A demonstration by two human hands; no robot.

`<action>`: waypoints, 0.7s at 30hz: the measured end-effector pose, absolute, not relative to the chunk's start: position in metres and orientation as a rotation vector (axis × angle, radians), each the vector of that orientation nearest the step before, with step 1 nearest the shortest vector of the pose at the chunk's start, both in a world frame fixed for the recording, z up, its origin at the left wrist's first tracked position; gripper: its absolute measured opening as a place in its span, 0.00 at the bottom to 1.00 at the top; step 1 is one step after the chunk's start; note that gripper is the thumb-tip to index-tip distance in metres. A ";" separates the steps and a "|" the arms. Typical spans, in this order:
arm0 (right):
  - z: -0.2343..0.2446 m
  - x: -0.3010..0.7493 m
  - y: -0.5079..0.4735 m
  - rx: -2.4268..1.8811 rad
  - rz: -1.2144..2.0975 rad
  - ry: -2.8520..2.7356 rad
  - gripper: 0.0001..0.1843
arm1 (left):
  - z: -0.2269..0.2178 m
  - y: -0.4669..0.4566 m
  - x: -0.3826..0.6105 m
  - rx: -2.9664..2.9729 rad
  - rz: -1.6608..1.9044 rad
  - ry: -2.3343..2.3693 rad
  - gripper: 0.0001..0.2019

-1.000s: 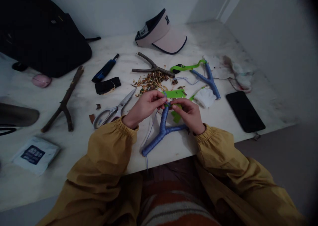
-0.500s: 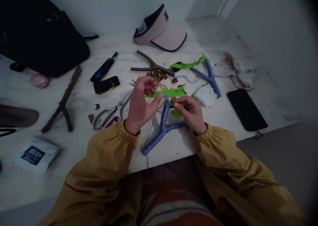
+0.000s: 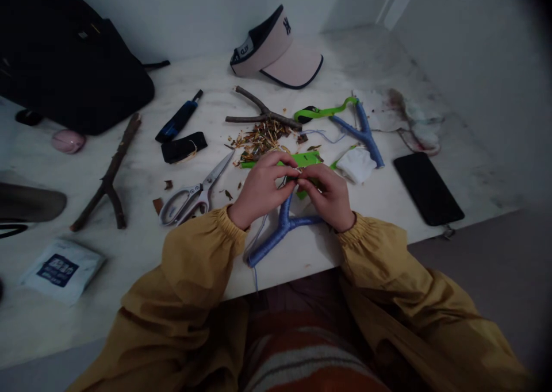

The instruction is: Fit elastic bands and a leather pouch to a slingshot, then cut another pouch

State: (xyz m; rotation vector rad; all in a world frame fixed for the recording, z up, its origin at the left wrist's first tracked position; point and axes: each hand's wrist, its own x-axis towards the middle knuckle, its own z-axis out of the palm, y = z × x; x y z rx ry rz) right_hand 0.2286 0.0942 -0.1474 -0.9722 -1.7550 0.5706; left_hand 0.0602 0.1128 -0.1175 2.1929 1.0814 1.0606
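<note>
A forked stick [image 3: 282,226] wrapped in blue thread lies at the table's front edge, one arm of its Y pointing away from me. At the tip of that arm my left hand [image 3: 265,186] and my right hand [image 3: 328,193] meet with fingertips pinched together. The left fingers seem closed on the blue thread; the right ones hold the tip where a green flat band [image 3: 307,159] joins it. My fingers hide the tip itself. A loose blue thread [image 3: 256,278] hangs from the stick's near end. Silver scissors [image 3: 194,195] lie open left of my left hand.
Beyond my hands are bark shavings [image 3: 265,141], a bare forked branch [image 3: 264,114] and another blue-wrapped fork [image 3: 365,134] with green band. A phone [image 3: 428,188] lies right, a visor [image 3: 280,56] at the back, another branch [image 3: 110,176] and a white packet [image 3: 62,270] left.
My left hand has moved right and its spread fingers have closed in a pinch against the stick's tip. My right hand has stayed at the tip.
</note>
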 end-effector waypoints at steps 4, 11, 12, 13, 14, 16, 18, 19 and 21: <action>-0.146 0.230 0.093 -0.966 0.477 -1.740 0.02 | -0.117 0.112 0.063 2.089 1.071 1.091 0.04; -0.151 0.234 0.085 -0.757 0.274 -1.908 0.11 | -0.126 0.105 0.065 1.984 1.088 1.175 0.05; -0.151 0.234 0.085 -0.758 0.282 -1.916 0.11 | -0.127 0.104 0.065 1.990 1.082 1.170 0.05; -0.152 0.234 0.085 -0.772 0.294 -1.915 0.11 | -0.127 0.103 0.064 2.001 1.074 1.161 0.05; -0.152 0.233 0.086 -0.794 0.308 -1.907 0.10 | -0.127 0.103 0.062 2.016 1.064 1.148 0.05; -0.152 0.232 0.088 -0.839 0.336 -1.885 0.08 | -0.126 0.102 0.059 2.049 1.041 1.111 0.04; -0.152 0.231 0.090 -0.862 0.359 -1.859 0.07 | -0.124 0.102 0.057 2.073 1.024 1.071 0.02; -0.151 0.230 0.091 -0.862 0.371 -1.851 0.07 | -0.124 0.102 0.055 2.080 1.018 1.055 0.02; -0.150 0.230 0.092 -0.860 0.396 -1.843 0.06 | -0.124 0.104 0.054 2.086 1.011 1.038 0.03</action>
